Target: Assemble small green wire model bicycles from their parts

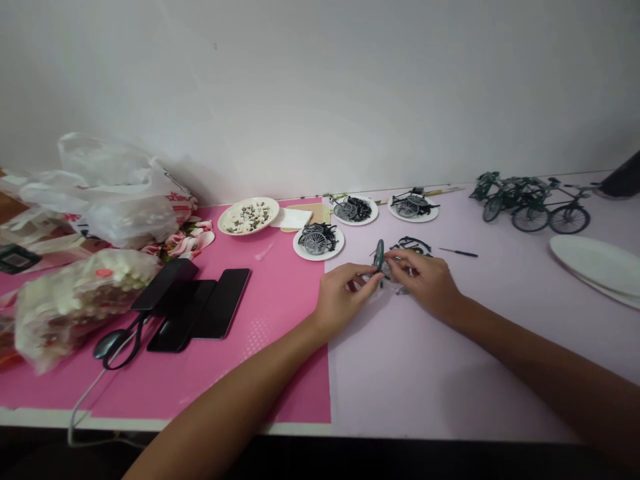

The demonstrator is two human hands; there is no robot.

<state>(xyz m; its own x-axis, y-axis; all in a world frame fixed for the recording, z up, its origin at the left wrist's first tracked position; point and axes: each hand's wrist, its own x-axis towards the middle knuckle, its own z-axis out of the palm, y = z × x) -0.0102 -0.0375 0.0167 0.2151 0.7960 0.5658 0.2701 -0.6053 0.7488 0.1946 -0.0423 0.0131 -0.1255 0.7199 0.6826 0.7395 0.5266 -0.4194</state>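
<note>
Over the middle of the table, my left hand (343, 297) pinches the lower edge of a small dark toy bicycle wheel (379, 253), held upright and nearly edge-on. My right hand (425, 281) has its fingertips pressed together at the wheel's right side, and they partly hide it. Grey spokes show between the two hands, though I cannot tell which part they belong to. Just behind my right hand lie dark toy bicycle parts (411, 244), curved and loose on the table. A thin dark screwdriver (460, 252) rests to their right.
White plates of bicycle parts (299, 251) (375, 215) (436, 216) stand behind. Assembled toy bicycles (531, 217) are at the back right, beside white oval plates (595, 267). Leftward lie a bowl of small pieces (221, 227), phones (225, 303), a black box (165, 283) and plastic bags (120, 207).
</note>
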